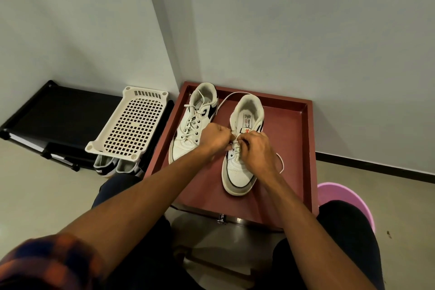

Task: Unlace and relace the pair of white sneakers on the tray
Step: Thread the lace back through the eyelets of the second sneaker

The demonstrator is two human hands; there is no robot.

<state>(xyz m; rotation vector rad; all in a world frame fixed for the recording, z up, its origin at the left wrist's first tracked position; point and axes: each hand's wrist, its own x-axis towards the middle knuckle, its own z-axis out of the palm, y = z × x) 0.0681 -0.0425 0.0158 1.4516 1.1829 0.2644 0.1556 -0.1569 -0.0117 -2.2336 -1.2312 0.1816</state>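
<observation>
Two white sneakers with black trim stand on a dark red tray (294, 139), toes toward me. The left sneaker (188, 143) is laced, its lace ends loose over the tongue. Both hands work over the eyelets of the right sneaker (237, 172). My left hand (214, 139) has its fingers curled and pinches the white lace (281, 162) at the shoe's left side. My right hand (255, 150) pinches the lace at the middle eyelets. One lace end loops behind the heel, another trails on the tray to the right.
A cream perforated plastic rack (131, 125) leans on a black shoe shelf (58, 110) at the left, with grey sneakers (113, 167) under it. A pink bucket (348, 195) stands at the right by my knee. Walls meet in a corner behind the tray.
</observation>
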